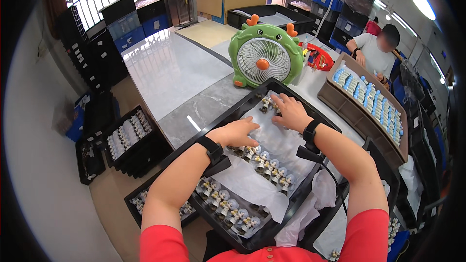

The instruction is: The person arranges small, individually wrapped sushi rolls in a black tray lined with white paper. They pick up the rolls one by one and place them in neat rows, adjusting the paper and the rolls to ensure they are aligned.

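A black tray (224, 125) lined with white tissue paper (286, 146) is right before me, tilted across the view. Small figurines (272, 167) with pale blue and yellow parts lie in a row on the paper, and another row (228, 207) fills the near end. My left hand (238, 132) hovers low over the middle of the tray, fingers apart, beside the upper end of the middle row. Toward the far end, my right hand (292, 113) has its fingers spread and bent down near a few figurines (266, 104); whether the fingertips touch one is hidden.
A green cartoon-shaped fan (264, 58) stands on the table beyond the tray. To the right, a brown crate (357, 102) holds rows of blue-topped figurines, near a seated co-worker (376, 51). A red basket (318, 58) holds tools. Stacked black trays (131, 153) stand on the left floor.
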`<action>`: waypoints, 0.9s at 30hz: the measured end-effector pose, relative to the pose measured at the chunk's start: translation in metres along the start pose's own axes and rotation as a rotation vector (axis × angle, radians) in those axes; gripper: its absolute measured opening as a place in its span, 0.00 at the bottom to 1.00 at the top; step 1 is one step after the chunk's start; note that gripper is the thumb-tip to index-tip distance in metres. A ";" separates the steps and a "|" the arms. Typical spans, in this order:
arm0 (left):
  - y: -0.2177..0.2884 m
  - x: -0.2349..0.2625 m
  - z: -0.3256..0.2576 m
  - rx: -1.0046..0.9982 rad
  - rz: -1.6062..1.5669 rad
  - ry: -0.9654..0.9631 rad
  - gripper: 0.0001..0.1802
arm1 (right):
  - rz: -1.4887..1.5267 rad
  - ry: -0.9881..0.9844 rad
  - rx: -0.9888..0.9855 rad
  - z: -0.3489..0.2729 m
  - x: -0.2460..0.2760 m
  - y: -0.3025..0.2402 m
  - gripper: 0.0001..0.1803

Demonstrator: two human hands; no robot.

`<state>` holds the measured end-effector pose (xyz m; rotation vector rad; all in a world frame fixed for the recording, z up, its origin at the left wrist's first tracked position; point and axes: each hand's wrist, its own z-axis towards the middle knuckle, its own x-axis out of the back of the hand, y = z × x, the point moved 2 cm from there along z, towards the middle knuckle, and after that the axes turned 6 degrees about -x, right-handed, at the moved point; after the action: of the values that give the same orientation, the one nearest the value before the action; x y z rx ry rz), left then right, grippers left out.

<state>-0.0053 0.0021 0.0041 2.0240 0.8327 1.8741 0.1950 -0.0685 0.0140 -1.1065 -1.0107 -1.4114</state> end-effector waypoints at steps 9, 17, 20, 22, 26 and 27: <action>0.008 -0.013 0.005 0.019 0.145 -0.031 0.43 | -0.030 0.095 -0.027 0.017 -0.026 -0.014 0.32; 0.010 -0.014 0.003 0.037 0.173 -0.030 0.44 | 0.161 0.228 0.047 0.015 -0.017 -0.027 0.27; 0.006 -0.014 0.006 0.049 0.156 0.003 0.44 | 0.277 0.070 -0.004 0.014 -0.023 -0.030 0.27; 0.002 -0.013 0.008 0.050 0.144 0.040 0.44 | 0.248 0.075 -0.008 0.012 -0.023 -0.031 0.27; 0.003 -0.007 0.005 0.031 0.109 0.107 0.44 | 0.156 0.082 0.017 0.009 -0.028 -0.032 0.27; 0.005 -0.006 0.004 0.026 0.090 0.119 0.44 | 0.154 0.083 0.026 0.008 -0.028 -0.031 0.28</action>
<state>-0.0003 -0.0044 0.0013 2.0127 0.8116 2.0602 0.1665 -0.0517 -0.0118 -1.0749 -0.8642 -1.3057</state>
